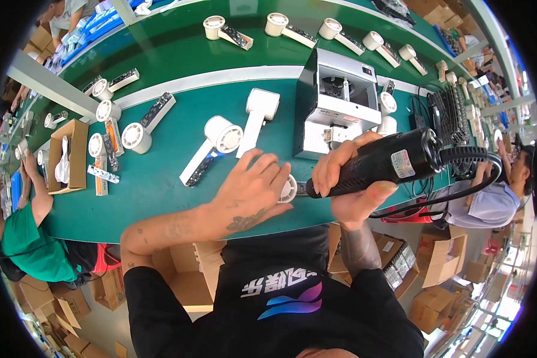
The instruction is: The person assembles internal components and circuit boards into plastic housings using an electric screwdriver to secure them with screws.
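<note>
My right hand (349, 179) is wrapped round a black electric screwdriver (394, 160), a cable running from its back end. The screwdriver's tip points left, at a white handheld fan (289, 189) on the bench. My left hand (250, 188) curls over that fan's round head and covers most of it. Just beyond my left hand lie another white fan (224, 136) with its handle uncovered and a white fan body (261, 106). A grey-and-black screw feeder (339, 101) stands beyond my right hand.
Several open-handled fans (137, 137) lie at the left, near a cardboard box (68, 156). More fans (277, 25) line the green belt at the back. A black wire rack (450, 116) stands right. Co-workers sit on both sides. The screwdriver cable (489, 158) loops at the right.
</note>
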`<state>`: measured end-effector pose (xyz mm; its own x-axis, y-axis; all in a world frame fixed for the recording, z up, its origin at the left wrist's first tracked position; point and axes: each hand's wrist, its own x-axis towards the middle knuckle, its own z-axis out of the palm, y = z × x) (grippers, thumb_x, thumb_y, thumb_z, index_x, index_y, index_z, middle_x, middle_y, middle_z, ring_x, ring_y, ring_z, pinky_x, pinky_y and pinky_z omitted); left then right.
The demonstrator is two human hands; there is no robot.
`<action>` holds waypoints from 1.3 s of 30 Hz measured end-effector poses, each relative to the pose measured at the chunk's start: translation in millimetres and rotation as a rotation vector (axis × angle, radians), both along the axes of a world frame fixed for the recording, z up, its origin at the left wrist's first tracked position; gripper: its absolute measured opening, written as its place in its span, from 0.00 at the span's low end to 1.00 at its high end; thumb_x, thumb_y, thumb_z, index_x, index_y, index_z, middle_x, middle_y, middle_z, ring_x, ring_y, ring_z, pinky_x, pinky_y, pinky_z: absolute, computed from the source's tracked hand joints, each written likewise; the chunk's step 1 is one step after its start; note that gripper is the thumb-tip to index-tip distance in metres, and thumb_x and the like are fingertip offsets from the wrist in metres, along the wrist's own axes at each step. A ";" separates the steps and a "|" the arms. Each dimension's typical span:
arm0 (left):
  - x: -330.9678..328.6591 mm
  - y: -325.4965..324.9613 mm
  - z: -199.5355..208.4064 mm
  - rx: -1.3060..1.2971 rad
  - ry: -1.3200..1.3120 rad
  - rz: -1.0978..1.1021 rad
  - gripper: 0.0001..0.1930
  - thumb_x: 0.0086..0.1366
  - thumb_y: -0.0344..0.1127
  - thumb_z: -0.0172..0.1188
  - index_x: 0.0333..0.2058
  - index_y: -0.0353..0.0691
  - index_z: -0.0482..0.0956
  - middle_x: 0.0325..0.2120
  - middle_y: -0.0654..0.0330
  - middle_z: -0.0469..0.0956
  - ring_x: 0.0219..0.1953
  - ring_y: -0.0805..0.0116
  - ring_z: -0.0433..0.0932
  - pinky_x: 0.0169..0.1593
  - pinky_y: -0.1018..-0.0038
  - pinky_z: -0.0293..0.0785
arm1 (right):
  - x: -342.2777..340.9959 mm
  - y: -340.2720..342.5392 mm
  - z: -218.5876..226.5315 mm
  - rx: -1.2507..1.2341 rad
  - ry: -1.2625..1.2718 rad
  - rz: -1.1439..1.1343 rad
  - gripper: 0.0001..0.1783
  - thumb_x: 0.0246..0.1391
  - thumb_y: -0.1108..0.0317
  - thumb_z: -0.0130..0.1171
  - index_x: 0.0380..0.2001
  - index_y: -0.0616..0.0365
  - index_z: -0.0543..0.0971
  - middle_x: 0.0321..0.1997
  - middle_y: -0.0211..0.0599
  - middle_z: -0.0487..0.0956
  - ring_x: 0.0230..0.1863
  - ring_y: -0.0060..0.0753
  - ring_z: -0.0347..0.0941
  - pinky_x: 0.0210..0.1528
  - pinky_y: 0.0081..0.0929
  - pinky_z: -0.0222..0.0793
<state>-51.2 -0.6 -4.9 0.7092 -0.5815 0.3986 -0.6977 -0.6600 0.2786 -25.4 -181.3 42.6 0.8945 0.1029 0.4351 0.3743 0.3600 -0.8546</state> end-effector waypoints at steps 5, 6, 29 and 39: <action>1.8 0.9 -0.7 0.041 -0.030 -0.001 0.34 0.55 0.52 0.69 0.51 0.27 0.76 0.39 0.55 0.77 0.54 0.59 0.71 0.61 0.60 0.63 | -7.3 0.4 -1.4 -0.121 0.004 0.003 0.49 0.48 0.18 0.48 0.52 0.53 0.62 0.19 0.31 0.65 0.13 0.25 0.61 0.17 0.26 0.62; 1.8 0.7 -0.7 0.040 -0.028 0.001 0.34 0.55 0.52 0.69 0.51 0.27 0.76 0.39 0.55 0.77 0.54 0.59 0.71 0.61 0.60 0.63 | -7.4 -0.3 -2.8 -0.128 -0.006 0.038 0.48 0.48 0.19 0.50 0.52 0.53 0.62 0.20 0.31 0.65 0.14 0.25 0.61 0.17 0.26 0.62; 184.8 220.0 26.3 0.118 0.147 0.641 0.27 0.54 0.36 0.68 0.52 0.40 0.69 0.47 0.49 0.70 0.49 0.44 0.74 0.53 0.58 0.72 | -26.2 -74.4 -3.4 0.355 -0.023 -0.082 0.35 0.66 0.30 0.33 0.49 0.53 0.65 0.14 0.29 0.60 0.07 0.23 0.53 0.08 0.24 0.53; 272.5 166.7 21.1 0.349 -0.156 0.358 0.31 0.52 0.37 0.72 0.57 0.51 0.76 0.57 0.61 0.75 0.57 0.59 0.72 0.59 0.63 0.68 | -39.1 -90.8 -30.8 0.328 0.216 -0.285 0.36 0.66 0.30 0.33 0.53 0.52 0.66 0.15 0.28 0.58 0.08 0.23 0.52 0.10 0.23 0.52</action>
